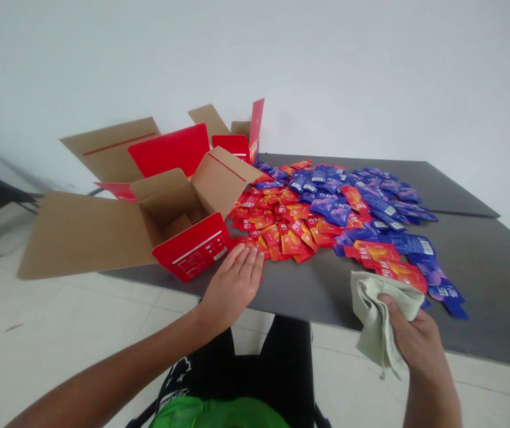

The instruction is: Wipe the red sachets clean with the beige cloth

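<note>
At table (473, 291), L hand (232, 285) by red box (191, 246), R hand (418, 339) w/ cloth (377, 315)

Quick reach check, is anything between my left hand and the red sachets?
Nothing visible: the left hand rests on the dark table at the edge of the red sachets; the cardboard box sits beside, not between.

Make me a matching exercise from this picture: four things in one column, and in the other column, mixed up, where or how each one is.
Things:
1. Left hand
2. Right hand
3. Cardboard box
4. Blue sachets

Places or states:
A. Flaps folded open, at the left end of the table
B. Spread beside the orange-red sachets
C. Gripping a pale green cloth
D. Flat on the table's near edge

Pairs: 1-D; 2-C; 3-A; 4-B
</note>
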### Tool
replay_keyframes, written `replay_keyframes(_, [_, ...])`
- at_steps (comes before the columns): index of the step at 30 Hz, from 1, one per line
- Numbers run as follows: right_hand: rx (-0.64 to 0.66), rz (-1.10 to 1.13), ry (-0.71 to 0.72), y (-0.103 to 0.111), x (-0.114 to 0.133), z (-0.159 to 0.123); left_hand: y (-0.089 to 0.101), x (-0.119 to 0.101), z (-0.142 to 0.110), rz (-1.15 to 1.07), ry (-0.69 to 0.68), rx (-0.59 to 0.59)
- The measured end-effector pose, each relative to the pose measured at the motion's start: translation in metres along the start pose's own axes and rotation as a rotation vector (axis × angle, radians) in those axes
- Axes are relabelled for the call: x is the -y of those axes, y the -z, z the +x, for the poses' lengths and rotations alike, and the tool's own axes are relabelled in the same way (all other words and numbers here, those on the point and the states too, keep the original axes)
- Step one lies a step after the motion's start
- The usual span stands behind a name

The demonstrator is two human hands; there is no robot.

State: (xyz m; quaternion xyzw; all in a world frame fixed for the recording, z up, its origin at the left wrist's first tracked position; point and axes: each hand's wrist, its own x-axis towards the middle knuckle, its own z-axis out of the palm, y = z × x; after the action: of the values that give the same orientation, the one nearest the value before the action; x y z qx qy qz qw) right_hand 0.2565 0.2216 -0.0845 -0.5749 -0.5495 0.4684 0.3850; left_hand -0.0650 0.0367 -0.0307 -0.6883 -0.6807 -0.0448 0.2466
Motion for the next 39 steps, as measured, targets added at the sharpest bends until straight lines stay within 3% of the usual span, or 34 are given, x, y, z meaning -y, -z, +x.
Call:
replay_keyframes(5, [0.022, -0.018, 0.004, 0.002, -0.003, -0.001, -0.031, -0.024, -0.014, -0.054, 0.086, 0.122])
replay_keyframes(10, [0.114, -0.009, -0.002, 0.002, 0.001, -0.003, -0.041, -0.022, -0.013, -0.118, 0.143, 0.097])
replay_keyframes(16, [0.203, 0.019, 0.08, 0.001, 0.002, -0.007, -0.018, -0.018, -0.009, -0.141, 0.12, 0.002])
replay_keyframes(21, [0.31, 0.061, 0.18, 0.004, -0.001, -0.008, 0.011, -0.046, 0.006, -0.265, 0.015, -0.18])
replay_keyframes(25, [0.486, 0.103, 0.239, 0.009, -0.003, -0.009, 0.014, -0.09, 0.034, -0.449, -0.047, -0.162])
replay_keyframes(29, [0.65, 0.146, 0.261, 0.013, 0.0, -0.01, -0.009, -0.125, 0.081, -0.523, 0.003, -0.022])
replay_keyframes(34, [0.793, 0.129, 0.345, 0.015, 0.012, -0.01, -0.049, -0.144, 0.151, -0.672, -0.034, -0.087])
replay_keyframes(39, [0.88, 0.15, 0.33, 0.017, 0.012, -0.008, -0.08, -0.158, 0.195, -0.578, -0.066, 0.016])
